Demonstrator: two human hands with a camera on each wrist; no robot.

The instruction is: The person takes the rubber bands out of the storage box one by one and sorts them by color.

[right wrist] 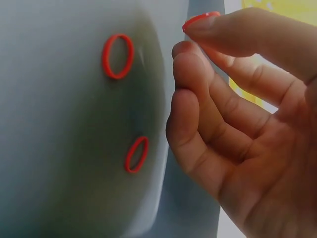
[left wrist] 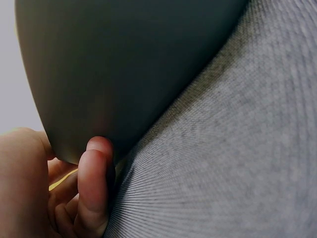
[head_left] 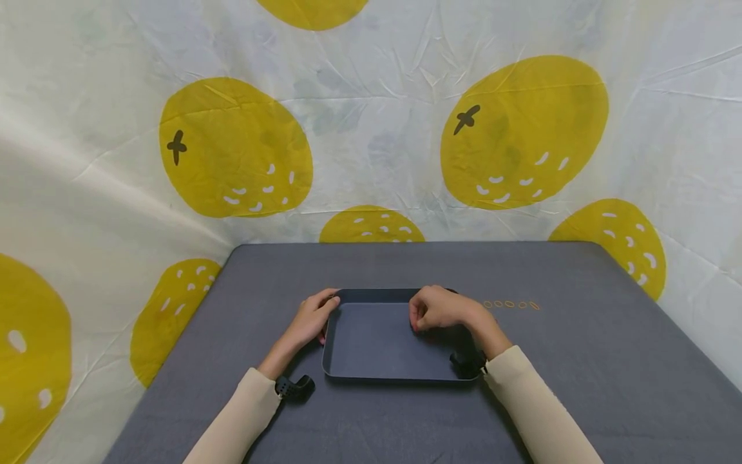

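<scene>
A shallow dark grey rectangular tray (head_left: 371, 348) lies on the table. My left hand (head_left: 310, 319) grips its left side near the far corner, thumb at the rim and fingertips (left wrist: 94, 173) against the outer wall. Over the right part of the tray, my right hand (head_left: 440, 308) pinches a small red rubber band (right wrist: 200, 21) between thumb and index finger. Two more red rubber bands, one larger (right wrist: 118, 56) and one smaller (right wrist: 136, 154), lie in the tray in the right wrist view. In the head view my right hand and forearm hide them.
Several small orange bands (head_left: 509, 304) lie in a row on the grey cloth-covered table (head_left: 580, 361), just right of the tray. A white curtain (head_left: 377, 148) with yellow fruit prints hangs behind and along the sides. Each wrist wears a black camera mount (head_left: 294, 388).
</scene>
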